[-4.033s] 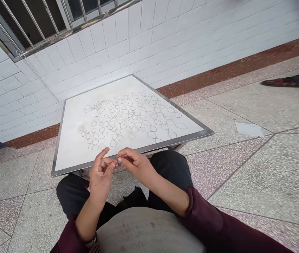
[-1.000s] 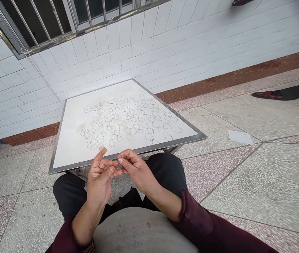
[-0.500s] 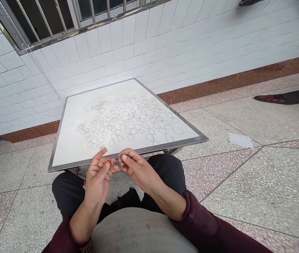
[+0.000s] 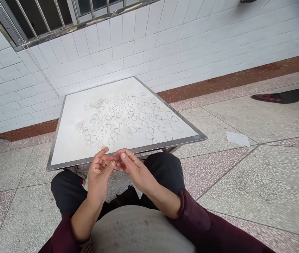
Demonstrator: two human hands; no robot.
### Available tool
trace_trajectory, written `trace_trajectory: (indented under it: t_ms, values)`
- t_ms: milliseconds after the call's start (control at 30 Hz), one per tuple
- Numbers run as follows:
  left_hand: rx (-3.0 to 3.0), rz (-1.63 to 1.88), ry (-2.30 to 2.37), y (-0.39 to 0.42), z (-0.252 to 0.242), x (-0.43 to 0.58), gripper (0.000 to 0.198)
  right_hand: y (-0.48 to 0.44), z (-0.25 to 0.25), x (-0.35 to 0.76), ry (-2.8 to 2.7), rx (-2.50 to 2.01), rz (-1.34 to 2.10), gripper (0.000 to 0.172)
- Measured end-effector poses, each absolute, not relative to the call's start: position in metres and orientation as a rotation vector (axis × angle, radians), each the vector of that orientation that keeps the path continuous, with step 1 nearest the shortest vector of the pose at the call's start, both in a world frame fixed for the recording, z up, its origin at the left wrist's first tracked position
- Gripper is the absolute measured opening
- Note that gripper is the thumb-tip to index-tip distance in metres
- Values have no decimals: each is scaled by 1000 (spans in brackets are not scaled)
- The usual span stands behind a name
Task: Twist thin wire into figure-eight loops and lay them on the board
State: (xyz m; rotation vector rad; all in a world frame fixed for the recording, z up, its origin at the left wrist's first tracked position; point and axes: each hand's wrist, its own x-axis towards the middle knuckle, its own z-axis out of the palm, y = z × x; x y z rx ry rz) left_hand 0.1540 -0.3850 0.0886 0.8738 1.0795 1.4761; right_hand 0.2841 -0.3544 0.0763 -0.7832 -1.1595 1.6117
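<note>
Fingers (image 4: 123, 155) of the left hand (image 4: 99, 172) and right hand (image 4: 135, 170) are pinched narrow on a barely visible thin wire (image 4: 115, 161) just off the near edge of the tabletop (image 4: 67, 151), probably featherlight and bendy like the wire loops (image 4: 128, 119) laid out there, so best gripped near its ends.

Table (image 4: 128, 151): smooth matt white top, brushed metal rim. Wire loops (image 4: 128, 119) at its centre: thin dark metal. Wall tiles (image 4: 165, 45), 12 o'clock: glossy white ceramic. Floor (image 4: 257, 182): speckled stone, dull sheen. Sleeve (image 4: 199, 225), 5 o'clock: matt maroon cloth.
</note>
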Motion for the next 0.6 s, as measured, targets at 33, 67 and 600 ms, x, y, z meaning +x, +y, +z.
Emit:
trace_trajectory:
  t_ms: [33,67,600]
  values:
    - [860,1480,1091,-384,88,153,46,-354,75,284,-1156,-753,1637,38]
    - [849,1480,1099,-384,89,153,46,-353,74,284,-1149,-728,1657,38]
    - [830,1487,1197,-378,84,149,38,-344,67,295,-1269,-775,1630,48]
